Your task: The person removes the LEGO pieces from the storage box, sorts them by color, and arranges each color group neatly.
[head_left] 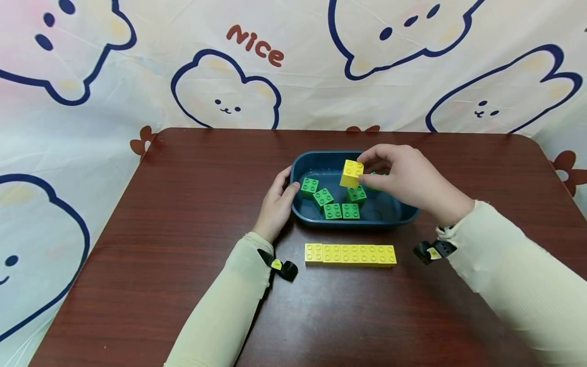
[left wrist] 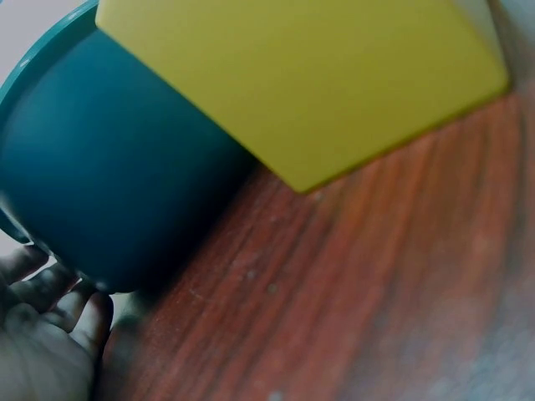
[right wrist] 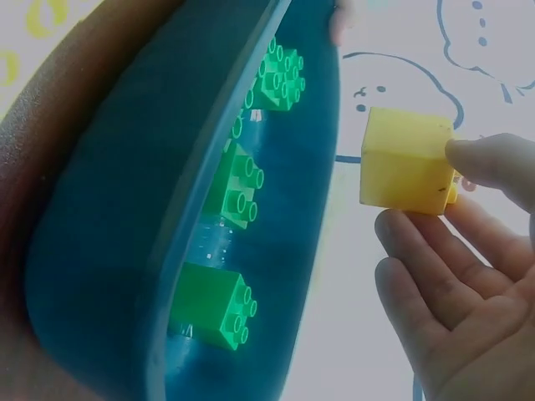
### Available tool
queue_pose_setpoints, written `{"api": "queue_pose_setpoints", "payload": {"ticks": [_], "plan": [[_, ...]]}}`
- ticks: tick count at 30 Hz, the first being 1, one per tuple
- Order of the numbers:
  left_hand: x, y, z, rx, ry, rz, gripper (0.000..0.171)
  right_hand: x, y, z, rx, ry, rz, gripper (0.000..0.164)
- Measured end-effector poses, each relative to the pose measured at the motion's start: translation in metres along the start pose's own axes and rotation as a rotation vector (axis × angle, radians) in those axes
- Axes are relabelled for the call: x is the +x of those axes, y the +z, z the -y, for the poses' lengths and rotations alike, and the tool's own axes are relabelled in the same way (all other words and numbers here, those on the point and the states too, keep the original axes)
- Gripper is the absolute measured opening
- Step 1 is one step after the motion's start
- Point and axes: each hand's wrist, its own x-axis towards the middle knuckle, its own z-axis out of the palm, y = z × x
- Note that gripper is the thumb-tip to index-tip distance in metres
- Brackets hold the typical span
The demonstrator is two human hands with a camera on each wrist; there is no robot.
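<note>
My right hand (head_left: 401, 173) pinches a yellow building block (head_left: 351, 173) between thumb and fingers, above the dark blue tray (head_left: 394, 209). The right wrist view shows the same yellow block (right wrist: 407, 161) raised over the rim, thumb on one side and fingertips on the other. Several green blocks (head_left: 350, 211) lie scattered inside the tray, one partly behind my right hand. My left hand (head_left: 277, 201) grips the tray's left end, thumb over the rim. In front of the tray, a row of yellow blocks (head_left: 350, 255) sits side by side on the table.
The brown wooden table (head_left: 192, 204) has its back edge just behind the tray. Beyond it hangs a pale cloth (head_left: 312, 97) printed with cartoon outlines. A black camera (head_left: 286, 270) is strapped to my left wrist, and another camera (head_left: 433, 251) to my right.
</note>
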Motion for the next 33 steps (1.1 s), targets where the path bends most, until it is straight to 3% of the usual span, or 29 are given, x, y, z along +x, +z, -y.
{"api": "queue_pose_setpoints", "payload": {"ticks": [15, 26, 33], "plan": [[-0.001, 0.0, 0.0, 0.009, 0.0, -0.006, 0.045, -0.038, 0.0, -0.008, 0.019, -0.052, -0.041, 0.04], [-0.001, 0.0, 0.0, -0.012, 0.001, 0.001, 0.044, -0.07, 0.007, -0.023, -0.032, -0.11, -0.113, 0.034], [-0.002, 0.0, 0.0, -0.009, 0.003, 0.008, 0.045, -0.089, 0.009, -0.034, -0.026, -0.095, -0.159, 0.035]]}}
